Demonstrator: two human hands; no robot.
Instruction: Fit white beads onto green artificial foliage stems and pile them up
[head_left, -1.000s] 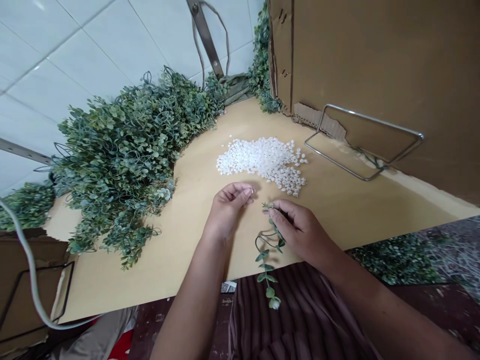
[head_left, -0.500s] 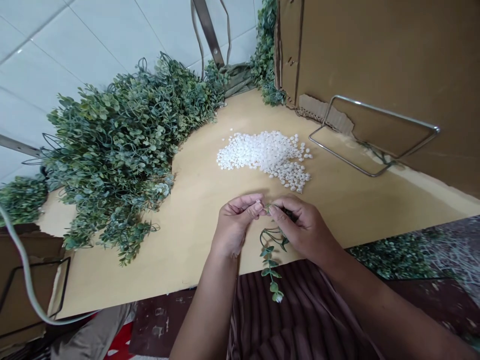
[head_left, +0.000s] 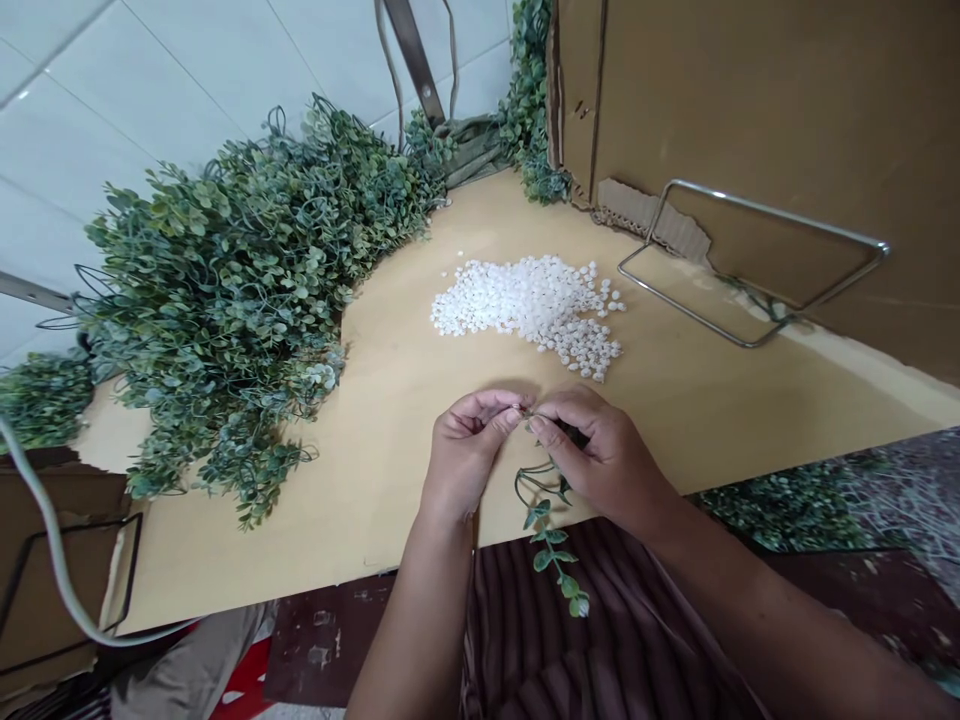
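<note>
My left hand [head_left: 472, 440] pinches a tiny white bead, mostly covered by thumb and forefinger. Closed around an artificial leaf sprig [head_left: 551, 545] is my right hand [head_left: 592, 440], and the fingertips of both hands meet above the near part of the board. The sprig's thin green stem loops under the right hand. Its leafy end hangs down over my lap, with a small white tip at the bottom. Just beyond the hands lies a loose pile of white beads [head_left: 532, 300].
A large heap of artificial greenery [head_left: 247, 270] covers the left of the tan board [head_left: 390, 420]. At the right, a wire frame [head_left: 697, 320] leans by a big cardboard box [head_left: 787, 130]. A pale cable [head_left: 45, 520] curves at far left. More foliage [head_left: 787, 500] lies below right.
My two hands have come closer, the right fingertips now meeting the left ones. The hanging sprig end has swung a little to the right.
</note>
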